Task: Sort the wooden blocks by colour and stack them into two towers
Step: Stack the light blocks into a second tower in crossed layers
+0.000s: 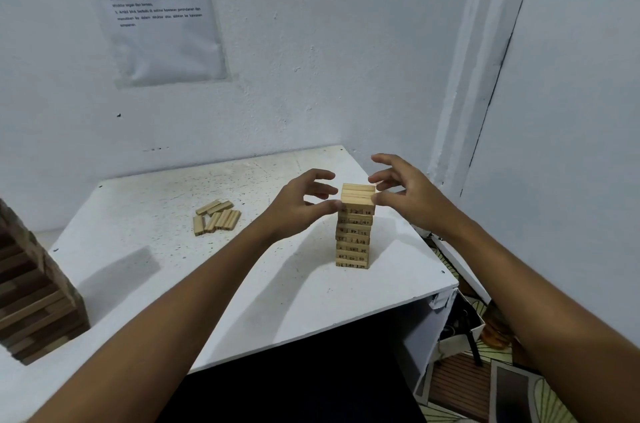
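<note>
A tower of light wooden blocks (354, 235) with printed numbers stands on the white table (242, 284), right of centre. My left hand (298, 204) is at the left side of its top layer, thumb tip against the block end and fingers spread and curved above. My right hand (405, 194) mirrors it on the right side, thumb against the top layer and fingers hovering apart. Neither hand holds a block. Several loose light blocks (216, 220) lie in a small pile further left. A tower of darker brown blocks (34, 301) stands at the table's left edge, partly out of frame.
The table sits in a corner of white walls, with a printed sheet (156, 7) taped on the back wall. The table's right edge is close to the light tower. Boxes and a patterned floor (485, 370) lie below on the right.
</note>
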A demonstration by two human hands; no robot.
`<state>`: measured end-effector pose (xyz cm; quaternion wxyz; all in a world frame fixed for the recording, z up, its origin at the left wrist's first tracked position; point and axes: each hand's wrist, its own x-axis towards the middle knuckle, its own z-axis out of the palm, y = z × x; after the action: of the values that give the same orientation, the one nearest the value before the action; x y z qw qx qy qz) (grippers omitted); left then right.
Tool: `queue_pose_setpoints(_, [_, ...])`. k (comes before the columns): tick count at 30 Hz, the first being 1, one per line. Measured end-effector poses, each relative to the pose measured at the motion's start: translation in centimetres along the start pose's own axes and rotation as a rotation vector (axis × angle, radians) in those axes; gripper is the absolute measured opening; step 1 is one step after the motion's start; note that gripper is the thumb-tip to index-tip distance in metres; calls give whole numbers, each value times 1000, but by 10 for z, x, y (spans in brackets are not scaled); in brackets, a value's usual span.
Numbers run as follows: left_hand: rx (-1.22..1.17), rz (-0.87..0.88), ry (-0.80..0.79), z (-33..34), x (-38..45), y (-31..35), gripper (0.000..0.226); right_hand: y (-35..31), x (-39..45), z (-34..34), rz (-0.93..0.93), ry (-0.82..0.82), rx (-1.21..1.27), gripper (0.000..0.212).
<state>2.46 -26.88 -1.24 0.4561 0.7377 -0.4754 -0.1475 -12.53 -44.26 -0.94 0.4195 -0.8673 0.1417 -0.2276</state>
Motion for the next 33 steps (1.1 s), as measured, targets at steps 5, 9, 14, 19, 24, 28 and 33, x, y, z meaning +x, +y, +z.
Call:
queue_pose_setpoints(5, [-86, -78, 13, 9, -17, -29, 57, 17, -16, 12, 69, 38, 107, 65])
queue_pose_setpoints(9, [-202, -131, 55, 24, -25, -45, 57, 36, -26, 28, 135, -11, 133, 82])
queue_pose_setpoints(14, [-268, -134, 125, 40, -29, -49, 49, 44, -33, 40, 154, -40, 157, 95])
queue_pose_setpoints(19, [-295, -135, 166, 48, -30, -47, 45, 46, -32, 42, 147, -37, 177, 102])
queue_pose_setpoints(24, [-279, -123, 204, 51, -30, -47, 43, 47, -31, 42, 142, -50, 179, 105])
queue_pose_setpoints(28, [-275, -117, 227, 52, -30, -45, 42, 48, -30, 43, 140, -54, 186, 106])
queue_pose_setpoints(33, [-264, -114, 238, 52, -30, -44, 40, 48, -29, 44, 140, -60, 187, 106])
